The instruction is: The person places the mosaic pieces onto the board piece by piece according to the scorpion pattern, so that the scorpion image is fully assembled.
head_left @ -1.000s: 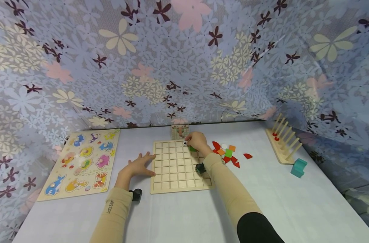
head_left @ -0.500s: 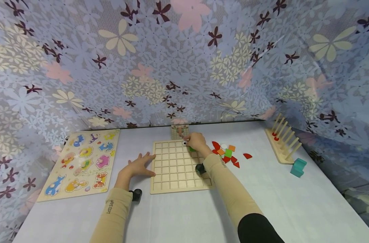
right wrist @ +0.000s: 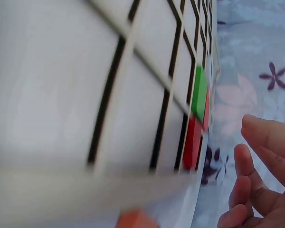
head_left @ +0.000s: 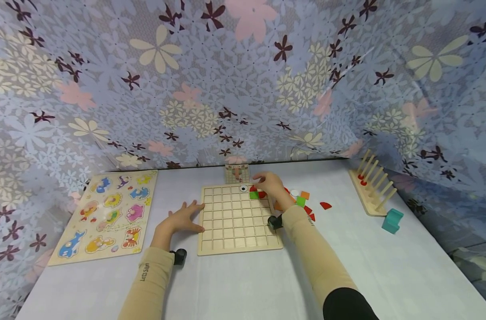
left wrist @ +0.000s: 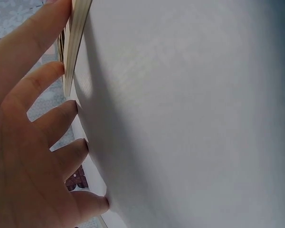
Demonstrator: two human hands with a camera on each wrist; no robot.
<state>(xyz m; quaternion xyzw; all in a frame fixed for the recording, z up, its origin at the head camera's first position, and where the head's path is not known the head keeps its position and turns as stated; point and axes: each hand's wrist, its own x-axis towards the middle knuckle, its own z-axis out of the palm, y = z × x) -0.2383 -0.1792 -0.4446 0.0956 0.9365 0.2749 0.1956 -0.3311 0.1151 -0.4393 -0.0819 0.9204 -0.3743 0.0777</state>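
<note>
A wooden grid board (head_left: 235, 222) lies on the table in the head view. My left hand (head_left: 184, 218) has its fingers spread, with the index finger and thumb at the board's left edge; the left wrist view shows the fingers along the board's side (left wrist: 77, 33). Near the top right corner sit a white disc with a black dot (head_left: 244, 189), a green square (head_left: 253, 195) and red pieces (right wrist: 193, 142). My right hand (head_left: 270, 184) hovers over that corner. In the right wrist view its fingers are loosely bent and hold nothing.
Loose red, orange and green pieces (head_left: 300, 201) and a white disc lie right of the board, partly behind the right forearm. A patterned card (head_left: 237, 174) stands behind it. An animal puzzle (head_left: 107, 213) is at left, a peg rack (head_left: 372, 195) and teal block (head_left: 392, 221) at right.
My right hand has moved right and away from the white disc, uncovering the green square and red pieces on the board. The left hand stays in place.
</note>
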